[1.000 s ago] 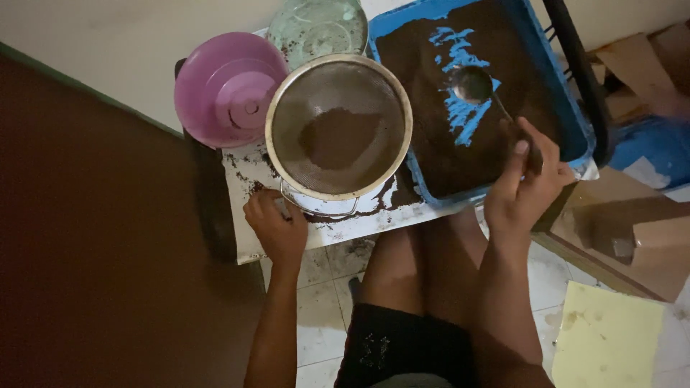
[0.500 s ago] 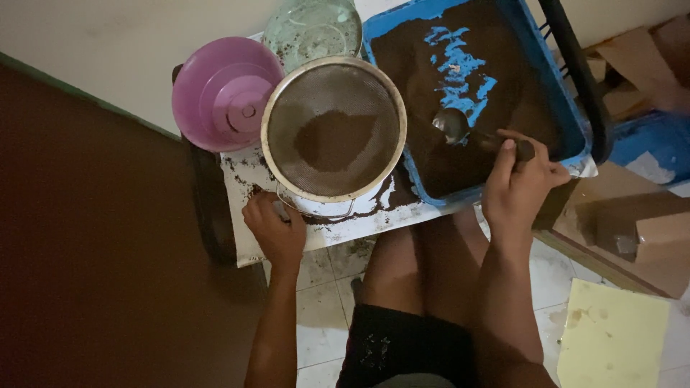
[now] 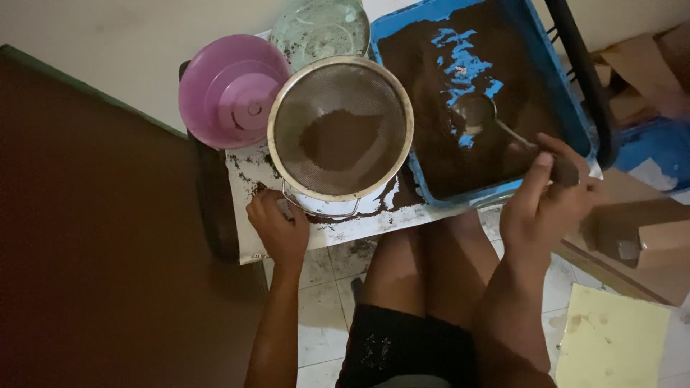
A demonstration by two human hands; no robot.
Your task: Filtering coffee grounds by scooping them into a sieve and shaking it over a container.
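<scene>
Sat at a low white surface [image 3: 359, 228] dusted with dark crumbs. Held a metal spoon [image 3: 483, 117] in the right hand [image 3: 548, 205], fingers curled shut around the handle end, bowl of the spoon loaded with brown powder and lying over the blue tray [image 3: 575, 108]. Rested the left hand [image 3: 278, 226] on the surface at the near edge of the round metal sieve [image 3: 340, 129], fingers bent at the wire handle under the rim; could not tell whether gripping it or only touching. Kept a small heap of brown powder in the middle of the sieve. Stood a pink bowl [image 3: 231, 90] just left of the sieve, a clear glass lid [image 3: 320, 29] just behind the sieve, the blue tray to the right of the sieve.
</scene>
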